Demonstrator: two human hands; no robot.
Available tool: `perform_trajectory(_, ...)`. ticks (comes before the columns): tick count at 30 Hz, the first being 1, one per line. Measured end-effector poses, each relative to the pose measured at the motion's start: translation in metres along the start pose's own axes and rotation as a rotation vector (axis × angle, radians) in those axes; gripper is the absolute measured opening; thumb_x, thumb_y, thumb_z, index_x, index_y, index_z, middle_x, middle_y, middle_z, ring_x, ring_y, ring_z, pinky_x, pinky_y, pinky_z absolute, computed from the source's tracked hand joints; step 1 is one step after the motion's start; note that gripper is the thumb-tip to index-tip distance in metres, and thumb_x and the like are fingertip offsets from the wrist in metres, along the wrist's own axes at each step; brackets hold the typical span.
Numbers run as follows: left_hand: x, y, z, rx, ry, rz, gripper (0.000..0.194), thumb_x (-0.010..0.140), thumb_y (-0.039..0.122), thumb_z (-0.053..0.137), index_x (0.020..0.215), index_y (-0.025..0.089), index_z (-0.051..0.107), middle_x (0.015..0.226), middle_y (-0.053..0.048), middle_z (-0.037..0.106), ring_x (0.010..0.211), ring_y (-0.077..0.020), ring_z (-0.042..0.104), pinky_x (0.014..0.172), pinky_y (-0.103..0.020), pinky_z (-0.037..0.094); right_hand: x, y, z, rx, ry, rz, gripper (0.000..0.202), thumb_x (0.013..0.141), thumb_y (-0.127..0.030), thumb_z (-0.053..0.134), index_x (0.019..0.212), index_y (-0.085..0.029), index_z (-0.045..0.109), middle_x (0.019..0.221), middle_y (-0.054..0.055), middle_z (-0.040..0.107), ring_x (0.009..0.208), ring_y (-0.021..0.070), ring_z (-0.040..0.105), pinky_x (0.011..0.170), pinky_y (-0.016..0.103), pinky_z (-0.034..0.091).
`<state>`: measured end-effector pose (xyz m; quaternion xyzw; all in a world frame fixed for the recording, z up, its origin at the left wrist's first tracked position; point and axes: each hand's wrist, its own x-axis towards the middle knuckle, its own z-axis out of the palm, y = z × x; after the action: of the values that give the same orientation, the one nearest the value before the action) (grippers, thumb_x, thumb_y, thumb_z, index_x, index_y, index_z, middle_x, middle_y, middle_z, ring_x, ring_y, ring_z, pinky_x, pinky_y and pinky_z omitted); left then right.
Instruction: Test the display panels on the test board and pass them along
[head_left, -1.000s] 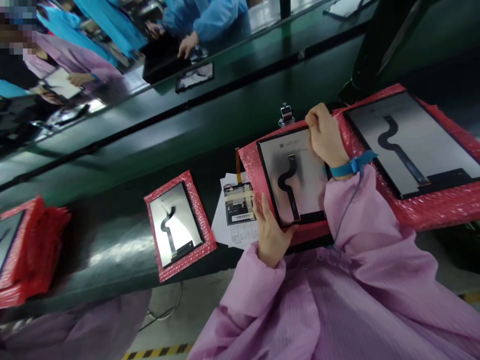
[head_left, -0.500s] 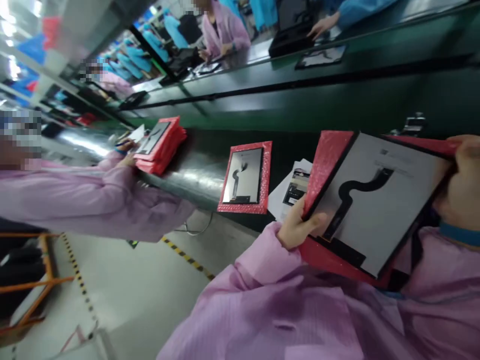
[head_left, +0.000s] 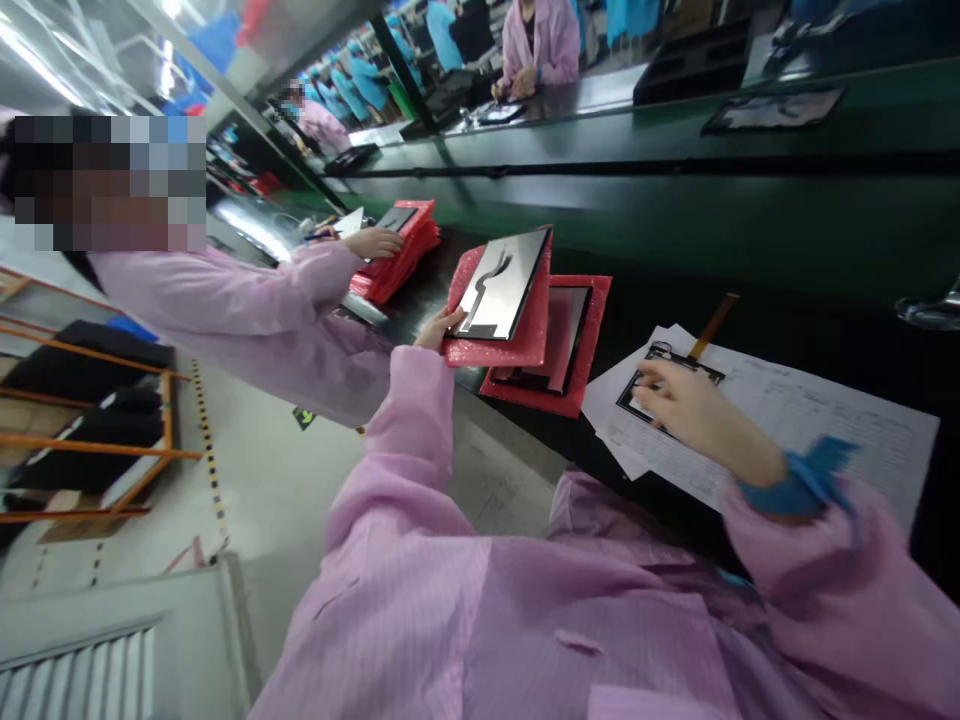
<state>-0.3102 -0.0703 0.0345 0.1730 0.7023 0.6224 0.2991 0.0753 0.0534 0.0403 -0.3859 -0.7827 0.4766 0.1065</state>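
Co-worker in pink leans in at the left of the frame, one hand resting on a stack of red wraps with a panel on top.

Left of centre, the wearer's left hand is closed on the lower left corner of a silver-backed panel, along with the red bubble wrap beneath it. That panel is tilted and not yet let go. Below and just right of it, partly covered, a second panel lies on its own red wrap on the dark bench; I can't tell whether the two bundles touch.

Right of centre, the right hand is half curled over a dark part with an orange-brown strip; whether the fingers grip it I can't make out. Printed papers spread beneath, towards the right.

I'd call it partway: one wrapped panel is down, the other remains in hand, and the dark part lies among the papers. How many more remain, I can't tell.
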Motion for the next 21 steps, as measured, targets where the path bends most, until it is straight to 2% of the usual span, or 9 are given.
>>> perform_trajectory(2, 0.014, -0.005, -0.006, 0.008, -0.035, -0.051, 0.025, 0.085, 0.022, 0.080, 0.106, 0.014, 0.069, 0.073, 0.001, 0.069, 0.073, -0.0131, 0.066, 0.070, -0.023, 0.053, 0.028, -0.019, 0.031, -0.013, -0.006, 0.028, 0.041, 0.080, -0.025, 0.066, 0.120, -0.019, 0.061, 0.121, 0.017, 0.071, 0.087, 0.0280, 0.072, 0.077, 0.040, 0.056)
perform_trajectory(5, 0.025, -0.021, -0.008, 0.036, -0.077, -0.129, 0.031, 0.084, 0.026, 0.083, 0.108, 0.012, 0.069, 0.076, -0.001, 0.070, 0.079, -0.0170, 0.068, 0.070, -0.026, 0.055, 0.073, -0.034, 0.065, -0.017, 0.104, 0.107, 0.046, 0.077, -0.020, 0.070, 0.120, -0.014, 0.055, 0.117, 0.020, 0.071, 0.102, 0.0315, 0.071, 0.086, 0.040, 0.055)
perform_trajectory(8, 0.035, -0.036, -0.008, 0.058, -0.086, -0.181, 0.031, 0.093, 0.034, 0.074, 0.115, 0.012, 0.067, 0.099, -0.006, 0.072, 0.089, -0.0186, 0.069, 0.077, -0.032, 0.060, 0.112, -0.033, 0.085, 0.004, 0.158, 0.160, 0.046, 0.079, -0.026, 0.071, 0.120, -0.013, 0.052, 0.105, 0.017, 0.072, 0.090, 0.0276, 0.071, 0.076, 0.037, 0.057)
perform_trajectory(10, 0.041, -0.044, -0.007, 0.063, -0.079, -0.195, 0.034, 0.099, 0.037, 0.066, 0.124, 0.015, 0.064, 0.119, -0.009, 0.068, 0.101, -0.0208, 0.069, 0.086, -0.040, 0.061, 0.131, -0.030, 0.092, 0.012, 0.175, 0.186, 0.038, 0.081, -0.031, 0.070, 0.113, -0.015, 0.056, 0.095, 0.013, 0.072, 0.081, 0.0246, 0.070, 0.070, 0.035, 0.056)
perform_trajectory(12, 0.045, -0.048, -0.007, 0.059, -0.074, -0.198, 0.037, 0.099, 0.038, 0.065, 0.129, 0.017, 0.062, 0.128, -0.010, 0.064, 0.108, -0.0232, 0.067, 0.091, -0.044, 0.060, 0.144, -0.027, 0.097, 0.004, 0.183, 0.195, 0.026, 0.083, -0.034, 0.068, 0.102, -0.016, 0.061, 0.088, 0.011, 0.071, 0.081, 0.0247, 0.070, 0.071, 0.035, 0.056)
perform_trajectory(16, 0.050, -0.051, -0.006, 0.041, -0.088, -0.188, 0.033, 0.099, 0.038, 0.065, 0.123, 0.015, 0.064, 0.118, -0.008, 0.067, 0.097, -0.0197, 0.068, 0.082, -0.038, 0.061, 0.160, -0.028, 0.097, -0.042, 0.204, 0.193, 0.014, 0.081, -0.032, 0.069, 0.083, -0.018, 0.064, 0.089, 0.016, 0.072, 0.098, 0.0317, 0.070, 0.086, 0.041, 0.055)
perform_trajectory(19, 0.049, -0.050, -0.006, 0.021, -0.106, -0.173, 0.026, 0.097, 0.036, 0.068, 0.110, 0.013, 0.066, 0.095, -0.003, 0.068, 0.076, -0.0131, 0.064, 0.067, -0.027, 0.056, 0.165, -0.030, 0.093, -0.061, 0.221, 0.194, 0.007, 0.080, -0.024, 0.066, 0.084, -0.018, 0.065, 0.096, 0.020, 0.072, 0.107, 0.0361, 0.069, 0.095, 0.047, 0.052)
perform_trajectory(21, 0.048, -0.050, -0.007, 0.004, -0.113, -0.166, 0.025, 0.090, 0.032, 0.077, 0.102, 0.013, 0.066, 0.076, 0.001, 0.063, 0.065, -0.0110, 0.059, 0.060, -0.022, 0.050, 0.166, -0.032, 0.093, -0.056, 0.245, 0.196, 0.009, 0.080, -0.019, 0.062, 0.088, -0.017, 0.066, 0.103, 0.022, 0.071, 0.113, 0.0390, 0.067, 0.098, 0.052, 0.050)
